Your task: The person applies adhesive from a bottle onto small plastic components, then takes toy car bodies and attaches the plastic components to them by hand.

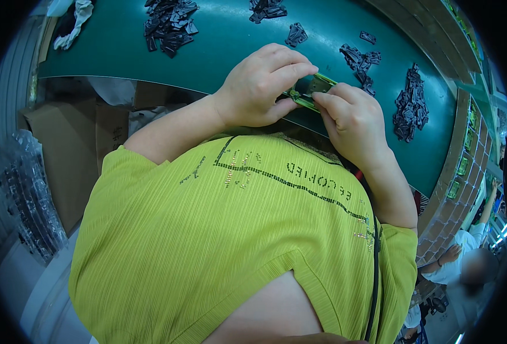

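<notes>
Both my hands hold a small green circuit board (310, 89) with a dark part on it, just above the near edge of the green conveyor belt (224, 40). My left hand (262, 86) grips its left end, fingers curled over the top. My right hand (351, 117) pinches its right end from below. My yellow-green shirt fills the lower middle of the view.
Piles of small black plastic parts lie on the belt: top left (169, 23), top centre (266, 8), right of my hands (361, 63) and far right (411, 106). A white cloth (75, 23) hangs top left. Cardboard boxes (70, 149) stand below left. Another person (465, 258) works lower right.
</notes>
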Action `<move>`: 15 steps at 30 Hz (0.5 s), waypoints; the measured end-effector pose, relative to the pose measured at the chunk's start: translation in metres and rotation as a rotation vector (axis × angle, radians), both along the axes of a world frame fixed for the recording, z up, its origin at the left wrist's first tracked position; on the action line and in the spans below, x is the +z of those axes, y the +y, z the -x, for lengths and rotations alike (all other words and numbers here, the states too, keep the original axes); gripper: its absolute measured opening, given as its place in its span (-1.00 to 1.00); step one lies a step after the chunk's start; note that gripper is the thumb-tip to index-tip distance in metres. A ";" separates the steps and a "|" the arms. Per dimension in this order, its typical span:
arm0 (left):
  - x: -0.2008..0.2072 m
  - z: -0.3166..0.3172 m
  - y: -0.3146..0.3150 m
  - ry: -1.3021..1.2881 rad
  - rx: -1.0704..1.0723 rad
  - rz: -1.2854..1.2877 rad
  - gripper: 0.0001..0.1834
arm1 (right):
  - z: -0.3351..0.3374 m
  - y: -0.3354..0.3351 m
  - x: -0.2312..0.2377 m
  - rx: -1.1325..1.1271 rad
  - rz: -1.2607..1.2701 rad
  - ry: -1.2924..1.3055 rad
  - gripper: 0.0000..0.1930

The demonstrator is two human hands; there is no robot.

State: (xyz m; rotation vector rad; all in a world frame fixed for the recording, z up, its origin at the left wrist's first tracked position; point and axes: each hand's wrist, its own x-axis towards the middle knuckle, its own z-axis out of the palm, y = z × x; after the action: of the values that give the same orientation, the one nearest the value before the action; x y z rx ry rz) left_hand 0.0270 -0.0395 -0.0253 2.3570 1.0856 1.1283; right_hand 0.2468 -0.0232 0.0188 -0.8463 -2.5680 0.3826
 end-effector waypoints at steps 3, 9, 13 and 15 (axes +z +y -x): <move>0.001 -0.001 0.000 0.004 0.005 -0.013 -0.37 | 0.000 0.002 -0.002 0.019 0.007 -0.026 -0.84; 0.000 -0.001 -0.001 0.009 0.019 -0.004 -0.37 | -0.002 0.003 0.003 0.060 0.041 -0.045 -0.81; 0.000 0.000 0.000 0.009 0.013 -0.009 -0.37 | 0.001 0.001 0.004 0.056 -0.009 -0.085 -0.81; 0.000 0.000 -0.001 0.009 0.015 -0.015 -0.37 | 0.003 -0.001 0.004 0.058 -0.019 -0.102 -0.82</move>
State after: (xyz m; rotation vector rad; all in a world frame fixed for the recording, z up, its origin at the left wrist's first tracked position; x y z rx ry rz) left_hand 0.0269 -0.0405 -0.0254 2.3718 1.1028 1.1360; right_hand 0.2434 -0.0238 0.0231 -0.8061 -2.6906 0.3400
